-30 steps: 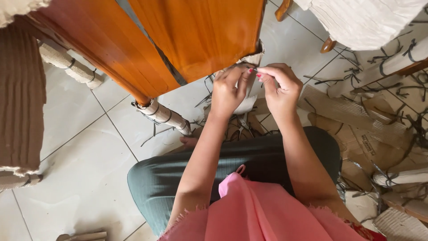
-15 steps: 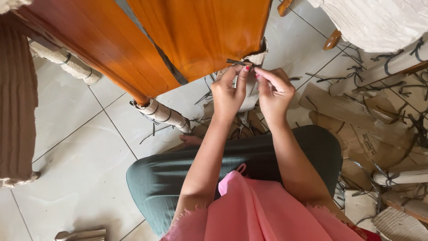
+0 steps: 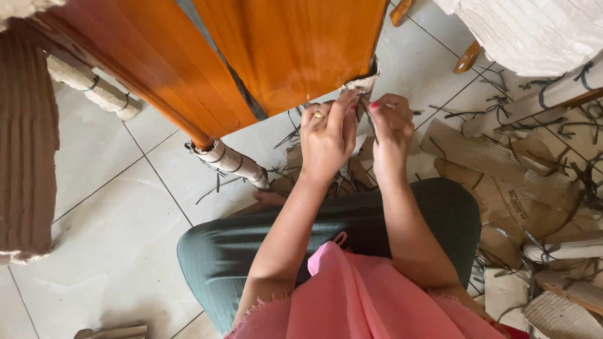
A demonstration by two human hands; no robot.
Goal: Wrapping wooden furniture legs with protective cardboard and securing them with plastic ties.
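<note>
My left hand and my right hand meet just below the corner of an orange wooden tabletop. Both pinch a thin dark strap between their fingertips. Torn pale cardboard wrapping clings to the table corner right above the fingers. The left hand wears a ring, and the right hand's nails are red. What the strap is tied to is hidden behind the hands.
A table leg wrapped in cardboard and dark straps stands to the left. Cut straps and cardboard scraps litter the white tiled floor on the right. A brown corrugated bundle fills the left edge. White wrapped furniture stands top right.
Both hands have moved closer together and slightly up toward the table corner. The strap, held level between the fingers before, now hangs more upright between them.
</note>
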